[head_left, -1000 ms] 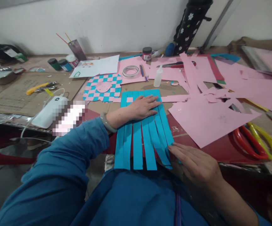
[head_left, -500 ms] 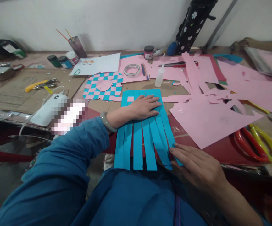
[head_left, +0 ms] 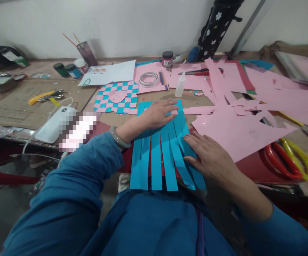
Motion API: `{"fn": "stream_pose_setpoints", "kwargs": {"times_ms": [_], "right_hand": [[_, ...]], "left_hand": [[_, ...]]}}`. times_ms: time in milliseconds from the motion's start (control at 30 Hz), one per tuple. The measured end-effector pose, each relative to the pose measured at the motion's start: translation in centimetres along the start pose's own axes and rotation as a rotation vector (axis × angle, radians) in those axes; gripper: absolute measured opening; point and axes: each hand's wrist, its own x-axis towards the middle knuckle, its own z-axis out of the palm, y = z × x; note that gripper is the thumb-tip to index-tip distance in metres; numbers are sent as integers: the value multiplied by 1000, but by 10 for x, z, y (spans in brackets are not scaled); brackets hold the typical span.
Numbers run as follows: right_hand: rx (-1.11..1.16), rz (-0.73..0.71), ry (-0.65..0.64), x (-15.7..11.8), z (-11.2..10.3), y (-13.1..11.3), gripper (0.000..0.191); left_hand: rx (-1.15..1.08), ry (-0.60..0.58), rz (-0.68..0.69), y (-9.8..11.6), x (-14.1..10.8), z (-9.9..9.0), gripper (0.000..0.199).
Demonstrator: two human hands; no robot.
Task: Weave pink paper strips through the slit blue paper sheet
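A blue paper sheet (head_left: 156, 167) slit into long strips lies at the table's front edge, its strip ends hanging toward me. My left hand (head_left: 157, 114) rests flat across its upper part, fingers stretched out, and hides part of a pink strip there. On the right, my right hand (head_left: 209, 154) touches the outermost blue strip, fingers extended and thumb apart. Just behind and left lies a pink-and-blue checkered woven paper piece (head_left: 104, 94) with a pink round on it. A small white squeeze bottle (head_left: 179, 86) stands beyond my hands.
Pink paper sheets and scraps (head_left: 239, 135) spread over the right side, beside red-and-yellow-handled scissors (head_left: 283, 161). A tape roll (head_left: 149, 79), pencils (head_left: 163, 80) and a paint jar (head_left: 167, 58) are at the back. A white power bank (head_left: 55, 124) and yellow-handled pliers (head_left: 43, 96) lie left.
My right hand has moved up along the right-hand strip, away from its lower end. My left hand has shifted slightly upward on the blue sheet.
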Motion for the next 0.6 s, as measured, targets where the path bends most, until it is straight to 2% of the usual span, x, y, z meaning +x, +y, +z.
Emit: {"fn": "stream_pose_setpoints", "kwargs": {"times_ms": [100, 233, 333, 600], "right_hand": [[-24, 23, -37, -2, 4, 2, 46], [-61, -11, -16, -5, 3, 2, 43], [-84, -17, 2, -6, 3, 2, 41], [-127, -67, 55, -5, 2, 4, 40]], "left_hand": [[46, 26, 3, -2, -6, -4, 40], [135, -81, 128, 12, -21, 1, 35], [132, -138, 215, 23, -29, 9, 41], [132, -168, 236, 26, -32, 15, 46]]}}
